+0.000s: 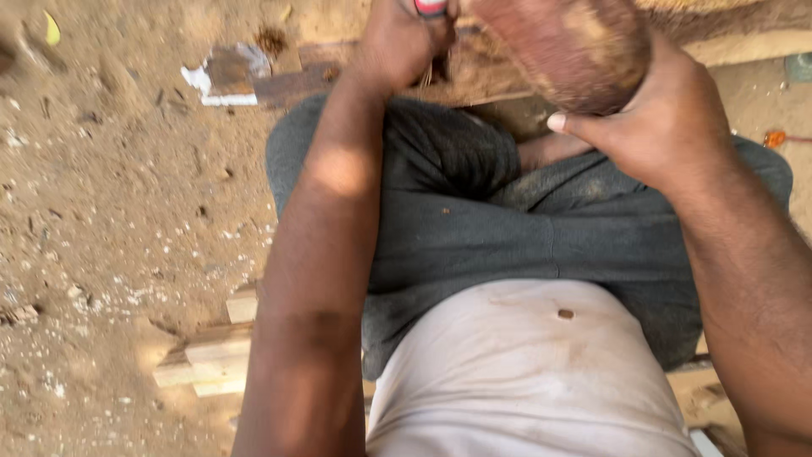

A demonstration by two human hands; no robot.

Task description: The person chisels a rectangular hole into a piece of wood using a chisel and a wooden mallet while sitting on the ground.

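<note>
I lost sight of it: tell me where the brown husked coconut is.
Top right of the head view: the brown coconut is gripped by the right hand, beside the left hand.

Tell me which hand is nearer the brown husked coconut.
Right. The right hand grips the coconut from below; the left hand is beside it, apart, closed on a red-tipped tool.

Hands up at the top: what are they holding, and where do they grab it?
The right hand cups a brown, hairy, round thing like a coconut by its lower right side. The left hand grips a red-ended handle; the rest is hidden.
</note>
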